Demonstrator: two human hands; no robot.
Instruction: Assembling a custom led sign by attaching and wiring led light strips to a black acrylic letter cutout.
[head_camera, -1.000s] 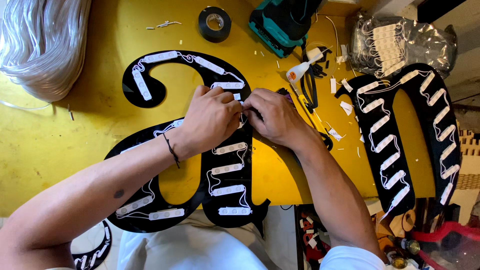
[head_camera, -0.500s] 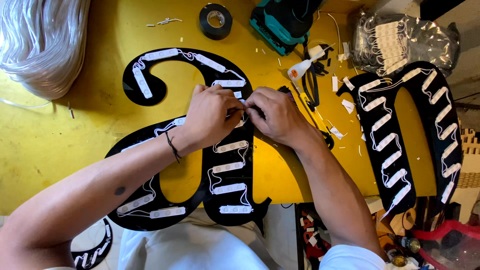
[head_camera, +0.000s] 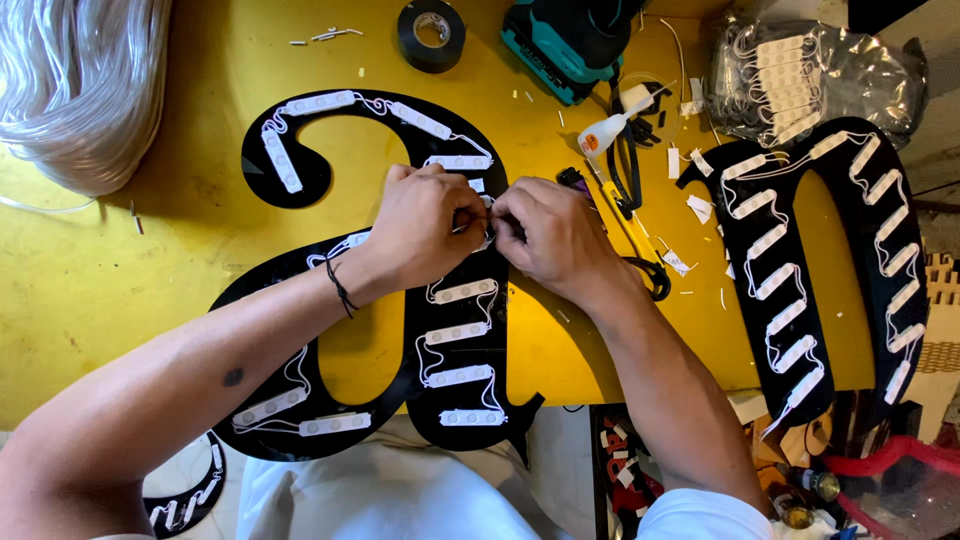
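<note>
We see our left hand and right hand pinching one small white module between them, its long axis hidden, over the black letter.

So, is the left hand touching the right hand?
Touching: the head view shows the left hand and the right hand meeting fingertip to fingertip over the black letter panel.

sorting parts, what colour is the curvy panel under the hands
Black panel, dotted with white light modules; seen in the head view.

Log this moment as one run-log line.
left hand: pinching white light module | right hand: same | over: black letter panel
</note>
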